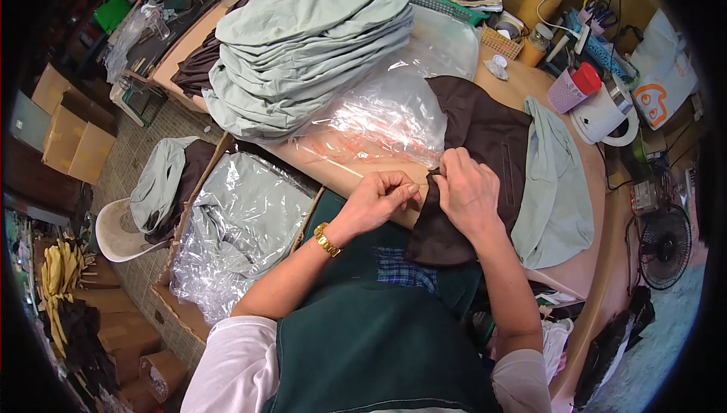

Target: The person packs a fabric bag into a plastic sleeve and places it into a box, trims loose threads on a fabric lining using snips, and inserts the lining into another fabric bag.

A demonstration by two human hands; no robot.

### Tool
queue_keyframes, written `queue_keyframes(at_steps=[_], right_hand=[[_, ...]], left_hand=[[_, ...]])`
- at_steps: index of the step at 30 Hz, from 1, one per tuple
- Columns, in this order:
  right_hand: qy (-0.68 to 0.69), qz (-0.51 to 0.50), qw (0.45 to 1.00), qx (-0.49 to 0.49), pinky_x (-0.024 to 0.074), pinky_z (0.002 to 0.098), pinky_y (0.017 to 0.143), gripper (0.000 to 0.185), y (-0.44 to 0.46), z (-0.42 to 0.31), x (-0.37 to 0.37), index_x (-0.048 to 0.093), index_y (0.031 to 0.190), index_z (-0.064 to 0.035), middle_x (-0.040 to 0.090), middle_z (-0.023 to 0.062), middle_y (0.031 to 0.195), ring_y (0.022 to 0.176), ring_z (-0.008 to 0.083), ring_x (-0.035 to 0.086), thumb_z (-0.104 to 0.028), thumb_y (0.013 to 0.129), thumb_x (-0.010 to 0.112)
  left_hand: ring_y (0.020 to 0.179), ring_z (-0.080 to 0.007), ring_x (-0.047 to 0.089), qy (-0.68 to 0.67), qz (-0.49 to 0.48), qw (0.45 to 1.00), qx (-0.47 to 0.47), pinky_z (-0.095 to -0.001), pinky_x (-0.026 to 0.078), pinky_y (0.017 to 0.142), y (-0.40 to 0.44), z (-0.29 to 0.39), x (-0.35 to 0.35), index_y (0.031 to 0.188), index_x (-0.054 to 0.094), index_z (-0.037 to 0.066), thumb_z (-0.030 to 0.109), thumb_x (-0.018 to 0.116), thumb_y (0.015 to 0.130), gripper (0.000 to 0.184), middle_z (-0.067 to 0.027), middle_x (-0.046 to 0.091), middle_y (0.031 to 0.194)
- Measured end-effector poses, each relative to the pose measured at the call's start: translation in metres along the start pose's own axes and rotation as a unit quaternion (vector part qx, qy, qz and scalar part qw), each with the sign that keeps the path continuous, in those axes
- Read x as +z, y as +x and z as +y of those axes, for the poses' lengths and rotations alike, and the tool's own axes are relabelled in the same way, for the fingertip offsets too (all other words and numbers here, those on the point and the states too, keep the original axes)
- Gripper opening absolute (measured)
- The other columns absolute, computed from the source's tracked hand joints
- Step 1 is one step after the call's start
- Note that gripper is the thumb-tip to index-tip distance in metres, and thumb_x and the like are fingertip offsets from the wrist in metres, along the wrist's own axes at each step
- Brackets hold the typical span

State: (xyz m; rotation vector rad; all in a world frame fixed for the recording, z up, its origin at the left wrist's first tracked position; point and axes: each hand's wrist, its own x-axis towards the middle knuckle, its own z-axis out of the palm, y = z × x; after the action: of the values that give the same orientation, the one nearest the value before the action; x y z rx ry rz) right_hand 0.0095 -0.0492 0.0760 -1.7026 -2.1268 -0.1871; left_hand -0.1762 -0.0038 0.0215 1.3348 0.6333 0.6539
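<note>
- The left hand point(385, 198), in the centre of the frame, has its fingers curled in and thumb up close to them; I can't tell if something thin is pinched there. A gold watch point(327, 240) circles that wrist.
- The right hand point(468, 192), just beside it, is closed, fingers pinching the near-left edge of the dark brown cloth point(485, 140).
- That cloth, right of centre, lies over the desk point(511, 83) and hangs down towards the person's lap, with pale green cloth point(556, 186) on its right.
- Crinkly clear plastic point(394, 114) sits just above the hands, touching the brown cloth.
- A tall, floppy pile of pale green pieces point(310, 49) fills the upper middle.
- Lower left, an open cardboard box point(193, 223) holds plastic-wrapped green cloth point(246, 204).
- Upper right, a red cup point(586, 78) stands in a pink holder point(564, 95); a black fan point(665, 246) is at far right.
</note>
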Motion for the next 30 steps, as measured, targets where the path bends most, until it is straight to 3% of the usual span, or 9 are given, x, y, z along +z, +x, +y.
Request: queue_keyframes(at_steps=[2,15,17,25,30], right_hand=[[0.006,0.016,1.000,0.021,0.0427,0.0366,0.064,0.031,0.001,-0.004,-0.012,0.050,0.090,-0.0076,0.052,0.0076,0.083,0.075,0.0244,0.060,-0.008,0.071,0.074],[0.028,0.003,0.999,0.025,0.0431,0.0378,0.064,0.032,-0.004,-0.012,-0.016,0.049,0.088,-0.0080,0.052,0.0074,0.082,0.072,0.0257,0.059,-0.008,0.070,0.075],[0.027,-0.008,0.998,0.050,0.0431,0.0378,0.064,0.032,-0.008,-0.015,-0.027,0.049,0.088,-0.0080,0.051,0.0071,0.082,0.071,0.0256,0.059,-0.009,0.069,0.076],[0.027,-0.002,1.000,0.012,0.0437,0.0380,0.062,0.031,-0.009,-0.017,-0.011,0.049,0.086,-0.0081,0.051,0.0085,0.081,0.071,0.0267,0.060,-0.009,0.070,0.075],[0.100,0.035,0.990,0.092,0.0458,0.0407,0.063,0.030,-0.011,-0.003,-0.019,0.051,0.088,-0.0070,0.054,0.0092,0.082,0.071,0.0321,0.060,-0.009,0.070,0.075]], left_hand=[[0.067,-0.0026,0.045,0.006,0.016,1.000,-0.008,-0.0193,0.036,0.058,0.000,0.002,-0.003,0.088,0.067,0.005,0.028,0.057,0.098,0.027,0.0053,0.058,0.074],[0.067,-0.0034,0.046,-0.003,0.014,1.000,0.013,-0.0202,0.038,0.061,-0.002,0.002,-0.005,0.088,0.066,0.004,0.027,0.059,0.098,0.026,0.0047,0.058,0.075],[0.067,-0.0040,0.049,-0.010,0.030,0.999,-0.007,-0.0216,0.042,0.063,-0.003,0.007,-0.007,0.085,0.065,0.002,0.021,0.056,0.098,0.025,0.0021,0.063,0.077],[0.067,-0.0033,0.046,-0.023,0.004,1.000,0.010,-0.0200,0.039,0.061,-0.005,0.001,-0.001,0.088,0.065,0.004,0.023,0.057,0.098,0.024,0.0037,0.061,0.078],[0.068,-0.0027,0.046,-0.004,-0.049,0.999,-0.025,-0.0190,0.038,0.061,-0.013,0.009,-0.016,0.090,0.065,0.005,0.026,0.057,0.099,0.024,0.0046,0.062,0.080]])
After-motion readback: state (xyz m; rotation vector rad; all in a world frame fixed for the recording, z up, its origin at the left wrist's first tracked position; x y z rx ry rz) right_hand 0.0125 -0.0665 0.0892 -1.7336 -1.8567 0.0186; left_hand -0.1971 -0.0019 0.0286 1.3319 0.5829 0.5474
